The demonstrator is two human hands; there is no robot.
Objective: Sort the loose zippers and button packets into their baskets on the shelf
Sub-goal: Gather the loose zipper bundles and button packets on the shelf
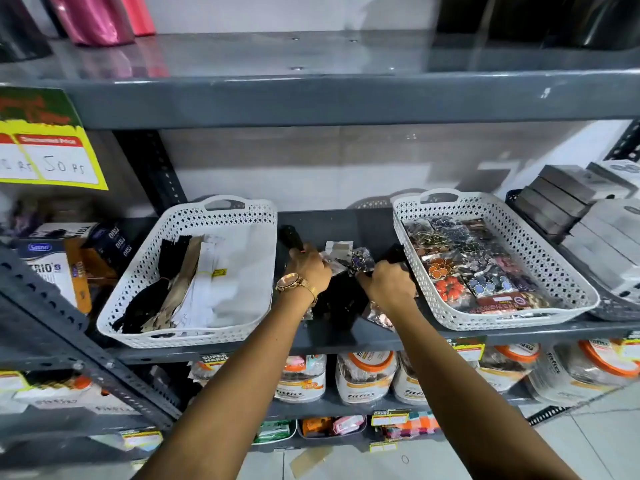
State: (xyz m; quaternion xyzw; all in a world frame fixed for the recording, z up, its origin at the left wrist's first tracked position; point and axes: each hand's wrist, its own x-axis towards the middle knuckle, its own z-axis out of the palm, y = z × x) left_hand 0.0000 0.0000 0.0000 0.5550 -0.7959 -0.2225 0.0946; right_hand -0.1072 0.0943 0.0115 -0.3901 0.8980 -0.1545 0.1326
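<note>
Zippers (341, 299) under both hands, mid-shelf

Left hand (309, 268) fingers: being hidden among the loose pile (341, 271).
Right hand (389, 284) grasp: being obscured.
Price sign (45, 147): being cut off leftward.

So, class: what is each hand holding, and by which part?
Both the left hand and the right hand are closed in the loose pile between the baskets; what each grips cannot be told.
</note>
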